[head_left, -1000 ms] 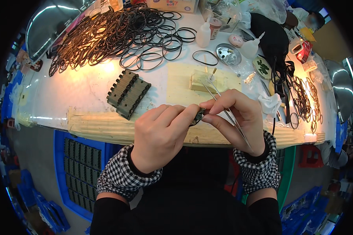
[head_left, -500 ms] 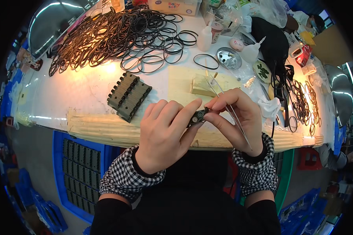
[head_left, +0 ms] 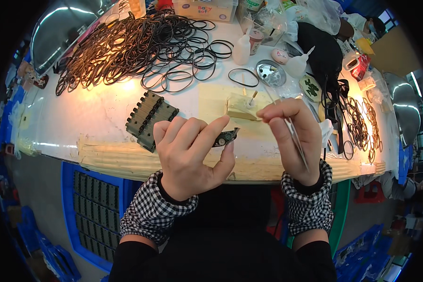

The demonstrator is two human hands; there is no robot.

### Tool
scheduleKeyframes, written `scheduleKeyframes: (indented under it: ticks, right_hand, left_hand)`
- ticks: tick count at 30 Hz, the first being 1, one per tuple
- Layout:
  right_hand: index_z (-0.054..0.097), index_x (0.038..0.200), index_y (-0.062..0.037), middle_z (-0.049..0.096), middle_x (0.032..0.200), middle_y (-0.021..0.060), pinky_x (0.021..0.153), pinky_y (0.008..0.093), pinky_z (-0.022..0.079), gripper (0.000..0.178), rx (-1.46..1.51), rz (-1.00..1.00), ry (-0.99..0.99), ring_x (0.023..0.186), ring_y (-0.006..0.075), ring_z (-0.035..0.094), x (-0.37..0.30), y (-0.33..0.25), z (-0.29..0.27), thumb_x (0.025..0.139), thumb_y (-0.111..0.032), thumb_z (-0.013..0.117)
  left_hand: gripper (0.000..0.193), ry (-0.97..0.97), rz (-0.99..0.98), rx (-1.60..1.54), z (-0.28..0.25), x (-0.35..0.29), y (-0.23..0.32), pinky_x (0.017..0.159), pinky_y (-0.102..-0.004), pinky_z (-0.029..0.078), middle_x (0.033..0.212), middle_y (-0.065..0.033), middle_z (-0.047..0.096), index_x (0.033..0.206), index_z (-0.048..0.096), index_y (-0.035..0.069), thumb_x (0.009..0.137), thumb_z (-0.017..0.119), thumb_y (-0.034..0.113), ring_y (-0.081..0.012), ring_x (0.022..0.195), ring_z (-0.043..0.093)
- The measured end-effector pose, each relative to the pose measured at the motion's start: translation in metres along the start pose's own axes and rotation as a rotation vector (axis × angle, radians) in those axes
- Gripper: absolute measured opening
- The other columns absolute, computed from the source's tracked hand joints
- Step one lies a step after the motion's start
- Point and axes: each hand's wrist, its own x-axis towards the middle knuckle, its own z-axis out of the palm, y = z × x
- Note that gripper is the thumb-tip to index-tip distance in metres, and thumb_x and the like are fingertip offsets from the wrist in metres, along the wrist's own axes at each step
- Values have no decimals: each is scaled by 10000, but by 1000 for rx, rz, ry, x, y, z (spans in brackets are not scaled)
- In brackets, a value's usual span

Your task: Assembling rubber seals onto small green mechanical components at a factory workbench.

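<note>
My left hand (head_left: 185, 152) is closed on a small dark part (head_left: 225, 137) with round pale and greenish pieces set in its face. The part juts out past the fingertips, above the table's front edge. To its right, my right hand (head_left: 311, 127) holds thin metal tweezers (head_left: 294, 137) that lie across the palm, tips pointing up and away. Beyond the fingers of that hand stands a yellowish block (head_left: 237, 108) with a short stick in its top. A stack of olive-grey strips with dark knobbed ends (head_left: 150, 121) rests left of my left hand.
A heap of black rubber rings (head_left: 127, 51) covers the back left, one loose ring (head_left: 243, 69) apart. Toward the back right are a round metal dish (head_left: 270, 66), white squeeze bottles (head_left: 242, 49) and a black bag (head_left: 315, 47). Below the table, a blue crate (head_left: 69, 202) holds similar strips.
My right hand has drawn away from the dark part, to the right, keeping the tweezers. My left hand has shifted slightly left with the part, its fingers spread wider.
</note>
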Motion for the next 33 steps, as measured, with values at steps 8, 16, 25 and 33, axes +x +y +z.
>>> scheduleKeyframes:
  ticks: [8,16,25,33]
  right_hand:
    - [664,950,-39,630,811,84,682,349,441,138,-480,-139,25,765,264,556,24,36,2,821,-77,695]
    - [634,908,-11,659,838,66,715,283,459,55,-264,-131,168,775,182,604,21,15,2,874,-45,660]
    - [543,989,20,623,903,65,770,240,527,116,544,334,26,852,122,658,6,3,30,994,-93,515]
    - [537,981,25,620,912,74,772,244,534,112,509,314,4,852,128,663,6,5,31,993,-84,513]
  left_hand:
    - [303,79,7,131,16,-3,-13,703,-327,293,706,24,488,944,710,130,669,705,258,-153,654,469]
    - [286,82,12,162,17,-5,-15,702,-329,284,696,36,471,929,711,140,674,701,268,-137,636,451]
    - [277,72,-10,134,19,-5,-12,718,-318,280,687,15,493,930,724,130,669,684,215,-155,639,437]
    - [275,78,-10,129,20,-5,-12,716,-315,280,687,17,493,930,722,130,672,684,217,-156,632,437]
